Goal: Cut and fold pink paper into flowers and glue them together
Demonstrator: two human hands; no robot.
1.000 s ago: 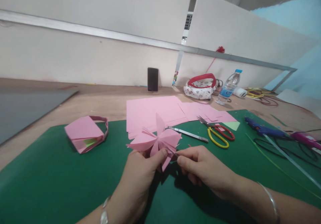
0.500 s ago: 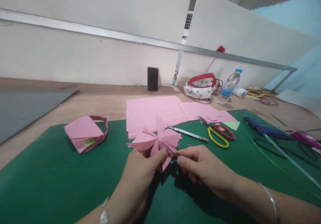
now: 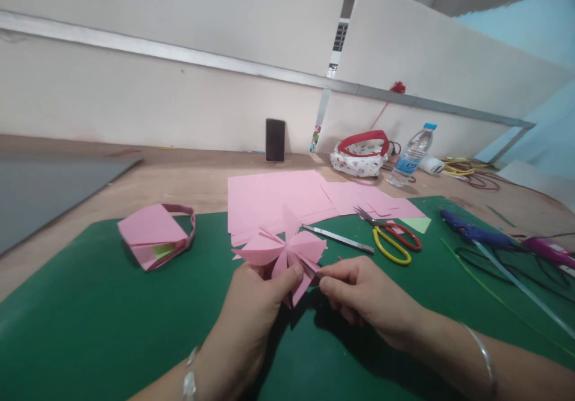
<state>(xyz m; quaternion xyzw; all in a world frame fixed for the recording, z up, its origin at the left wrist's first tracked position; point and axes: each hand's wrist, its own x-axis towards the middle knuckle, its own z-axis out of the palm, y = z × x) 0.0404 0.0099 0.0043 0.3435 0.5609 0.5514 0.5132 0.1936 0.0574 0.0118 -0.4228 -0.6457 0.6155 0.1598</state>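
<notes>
A pink paper flower [image 3: 269,251] with pointed, folded petals is held above the green mat by my left hand [image 3: 251,308], whose thumb presses on a lower petal. At the flower's right side, my right hand [image 3: 359,296] pinches a thin dark tool [image 3: 317,273]. The tool's tip goes in among the petals, so its exact kind is hidden. Just behind the flower lies a slim silver tool [image 3: 339,239]. Scissors [image 3: 386,236] with one red and one yellow handle rest open to its right.
Pink paper sheets [image 3: 274,200] lie behind the flower on the green mat [image 3: 175,329]. A folded pink paper piece [image 3: 153,233] with a strap sits left. Toward the right are a blue glue gun [image 3: 476,231] and cables. A phone [image 3: 275,140], pouch [image 3: 359,155] and water bottle [image 3: 411,155] stand behind.
The view has shifted slightly. Both hands keep their hold, and the thin tool stays among the flower's right petals with barely any movement.
</notes>
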